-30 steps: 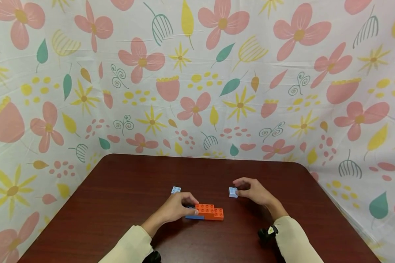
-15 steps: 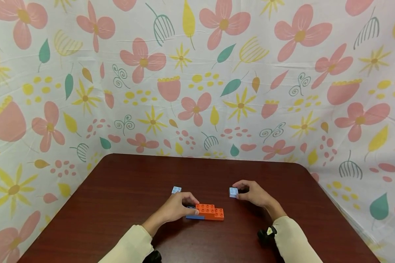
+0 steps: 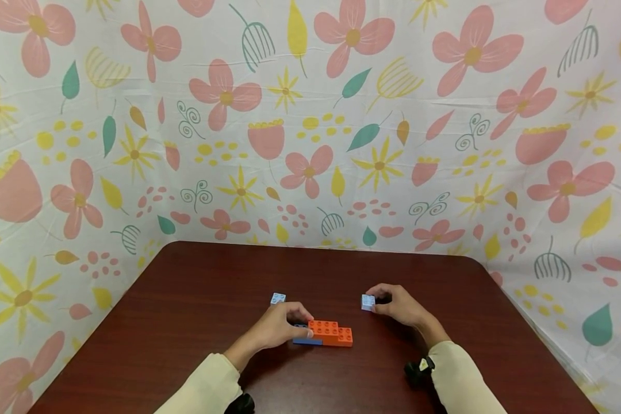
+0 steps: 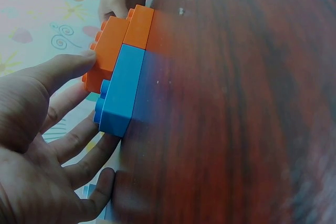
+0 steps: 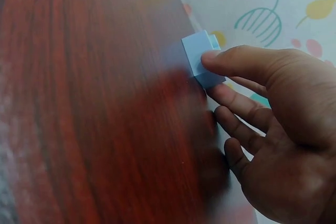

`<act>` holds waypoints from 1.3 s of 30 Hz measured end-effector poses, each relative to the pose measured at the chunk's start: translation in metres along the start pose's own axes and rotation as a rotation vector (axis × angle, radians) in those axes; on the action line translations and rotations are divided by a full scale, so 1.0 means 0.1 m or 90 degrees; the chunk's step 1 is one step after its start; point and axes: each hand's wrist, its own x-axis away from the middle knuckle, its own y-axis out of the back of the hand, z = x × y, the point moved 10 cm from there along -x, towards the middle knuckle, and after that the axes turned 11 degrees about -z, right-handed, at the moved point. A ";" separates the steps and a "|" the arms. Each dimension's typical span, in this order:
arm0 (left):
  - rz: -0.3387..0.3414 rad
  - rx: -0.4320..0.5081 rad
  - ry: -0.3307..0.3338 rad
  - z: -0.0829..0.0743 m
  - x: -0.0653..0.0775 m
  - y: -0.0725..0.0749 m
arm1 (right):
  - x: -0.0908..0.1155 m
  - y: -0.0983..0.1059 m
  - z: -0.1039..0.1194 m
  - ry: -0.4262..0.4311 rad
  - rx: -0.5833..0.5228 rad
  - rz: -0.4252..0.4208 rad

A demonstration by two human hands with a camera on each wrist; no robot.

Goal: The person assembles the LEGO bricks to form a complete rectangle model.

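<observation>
In the head view my left hand (image 3: 278, 328) pinches the upper orange brick (image 3: 324, 328) of a joined stack, thumb on the near side. Beneath it, a blue brick (image 4: 123, 87) and a second orange brick (image 4: 139, 27) lie end to end on the table, as the left wrist view shows. My right hand (image 3: 405, 306) holds a small light blue brick (image 3: 367, 302) between thumb and fingers, to the right of the stack and farther back. The right wrist view shows the thumb against one side of that brick (image 5: 195, 53); its other fingers are spread below.
Another small light blue brick (image 3: 278, 298) sits just behind the left hand, partly hidden by it. The dark brown table (image 3: 321, 379) has rounded far corners. Flower-patterned cloth (image 3: 310, 115) hangs behind it and along both sides.
My right hand has closed its fingers onto the small light blue brick, which stays in place. The left hand and the stack hold still.
</observation>
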 end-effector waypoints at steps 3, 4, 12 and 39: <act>-0.001 -0.001 0.000 0.00 -0.01 0.00 | 0.00 0.01 -0.01 -0.003 0.008 0.000; -0.001 -0.002 0.000 0.00 -0.01 -0.01 | 0.00 0.01 -0.01 -0.004 0.008 -0.001; 0.000 0.003 0.003 0.00 0.01 -0.01 | 0.07 0.04 0.06 -0.002 -0.006 0.004; -0.002 -0.005 0.003 0.02 -0.01 0.00 | 0.45 -0.31 0.73 0.052 -0.049 0.101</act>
